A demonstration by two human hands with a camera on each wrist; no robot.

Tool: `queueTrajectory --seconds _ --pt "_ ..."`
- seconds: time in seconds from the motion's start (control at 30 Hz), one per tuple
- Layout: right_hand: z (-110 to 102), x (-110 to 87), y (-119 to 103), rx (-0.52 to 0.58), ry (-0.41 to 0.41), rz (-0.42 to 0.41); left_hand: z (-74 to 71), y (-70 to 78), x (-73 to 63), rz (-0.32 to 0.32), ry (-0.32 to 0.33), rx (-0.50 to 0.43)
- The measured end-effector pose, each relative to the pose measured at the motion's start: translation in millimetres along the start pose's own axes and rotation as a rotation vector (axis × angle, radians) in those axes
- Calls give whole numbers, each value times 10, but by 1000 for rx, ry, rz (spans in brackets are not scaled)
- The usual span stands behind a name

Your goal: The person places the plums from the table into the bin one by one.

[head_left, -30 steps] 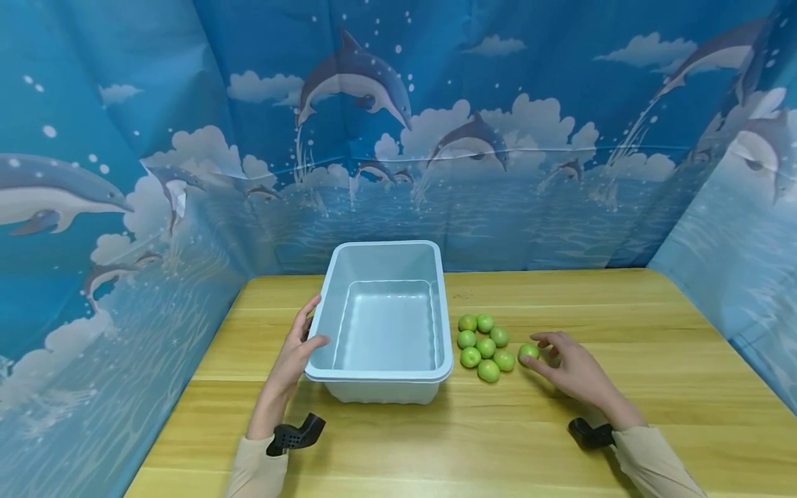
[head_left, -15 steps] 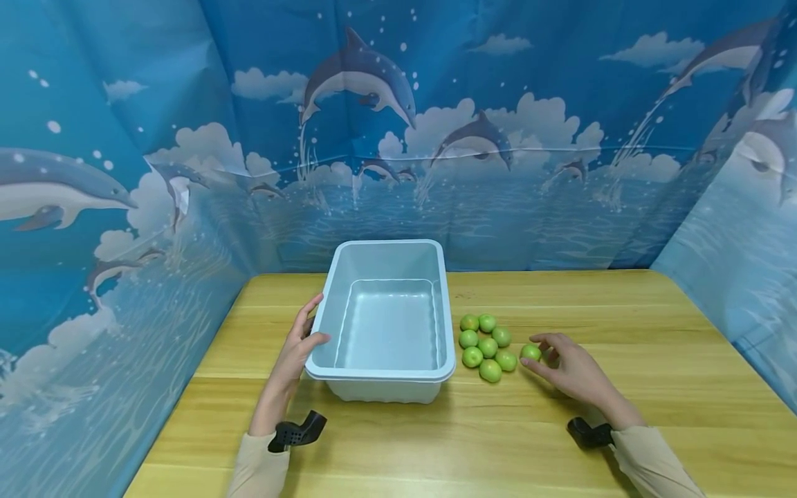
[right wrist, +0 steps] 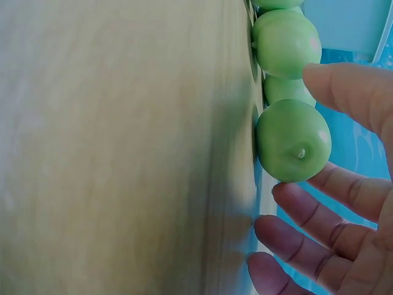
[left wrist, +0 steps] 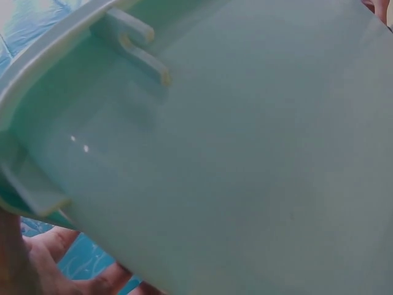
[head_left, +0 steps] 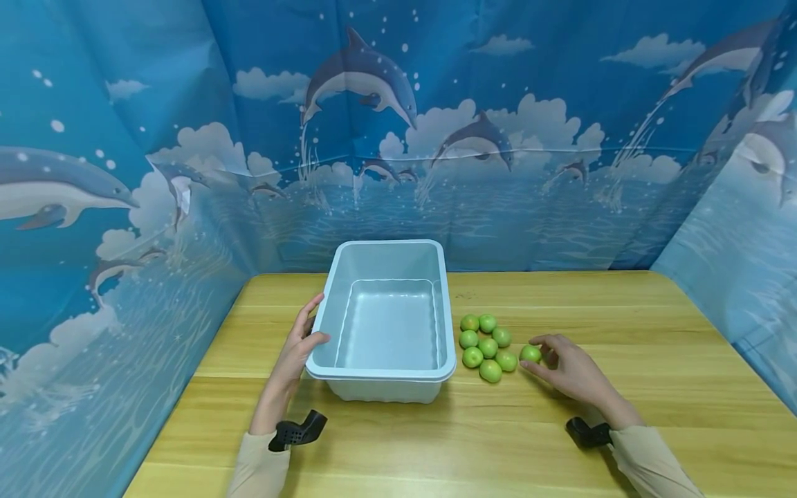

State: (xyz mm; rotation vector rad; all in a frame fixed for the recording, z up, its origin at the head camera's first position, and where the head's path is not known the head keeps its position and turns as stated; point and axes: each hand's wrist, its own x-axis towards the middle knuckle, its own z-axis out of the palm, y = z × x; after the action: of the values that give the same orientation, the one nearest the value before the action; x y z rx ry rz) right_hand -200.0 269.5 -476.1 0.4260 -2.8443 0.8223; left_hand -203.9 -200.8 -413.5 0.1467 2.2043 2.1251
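My left hand [head_left: 292, 356] holds a pale blue plastic bin [head_left: 445, 304] by its left side. The thumb lies over the rim while the fingers spread along the outer wall. In the left wrist view the bin's wall [left wrist: 245, 153] fills most of the picture. On the table, my right hand [head_left: 573, 370] is around a single small green apple [head_left: 530, 353]. In the right wrist view this apple [right wrist: 293, 141] sits between thumb and fingers; the thumb appears slightly apart from it. Several similar green apples [head_left: 488, 348] lie clustered between the bin and that hand.
A light wooden table [head_left: 498, 443] carries everything. Blue dolphin-printed cloth [head_left: 398, 200] hangs behind it and along both sides. Each wrist wears a black camera mount, one on the left [head_left: 299, 430] and one on the right [head_left: 588, 434].
The right thumb has eased slightly down from the lone apple, so more of it shows. The whole view has shifted a little; the bin, left hand and apples stay in place.
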Motion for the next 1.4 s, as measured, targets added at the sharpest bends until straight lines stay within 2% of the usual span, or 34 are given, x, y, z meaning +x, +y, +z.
queueTrajectory --seconds 0.67,1.4 --pt "65 39 40 14 -18 13 0 10 0 17 6 -21" --pt "-21 20 40 48 4 40 46 -33 10 27 11 -53"
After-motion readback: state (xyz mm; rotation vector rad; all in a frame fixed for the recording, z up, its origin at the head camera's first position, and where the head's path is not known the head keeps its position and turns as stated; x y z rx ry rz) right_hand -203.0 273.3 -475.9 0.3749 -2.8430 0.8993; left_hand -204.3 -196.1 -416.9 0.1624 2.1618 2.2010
